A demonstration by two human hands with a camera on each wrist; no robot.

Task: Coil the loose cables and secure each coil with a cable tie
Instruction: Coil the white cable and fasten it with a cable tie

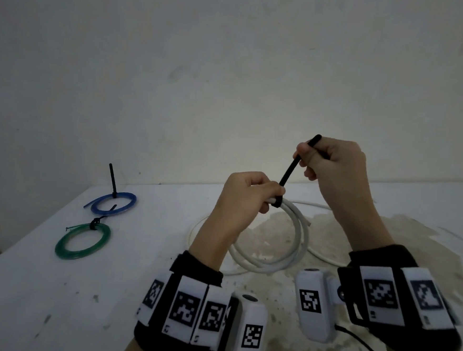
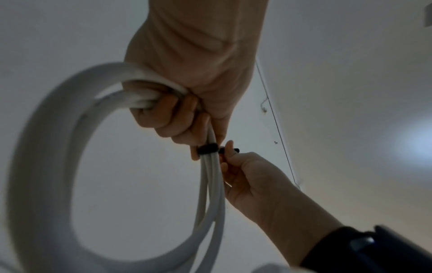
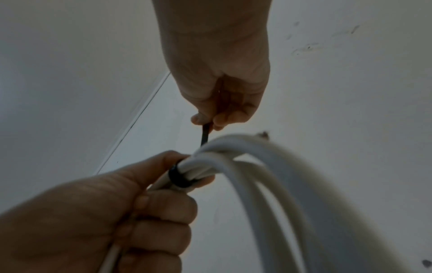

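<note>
A white cable coil (image 1: 297,243) hangs above the table, gripped at its top by my left hand (image 1: 251,190). A black cable tie (image 1: 291,170) is looped round the coil's strands just beside my left fingers, and its tail runs up and right into my right hand (image 1: 324,157), which pinches it. In the left wrist view the tie's loop (image 2: 208,149) circles the white coil (image 2: 44,147) below my left hand (image 2: 187,118). In the right wrist view my right hand (image 3: 215,114) holds the tail (image 3: 205,135) above the loop (image 3: 178,177).
A blue coil (image 1: 114,202) with an upright black tie and a green coil (image 1: 83,240) with a tie lie at the table's left. More white cable (image 1: 320,257) lies on the white table (image 1: 65,300). A stained patch spreads at the right. A wall stands behind.
</note>
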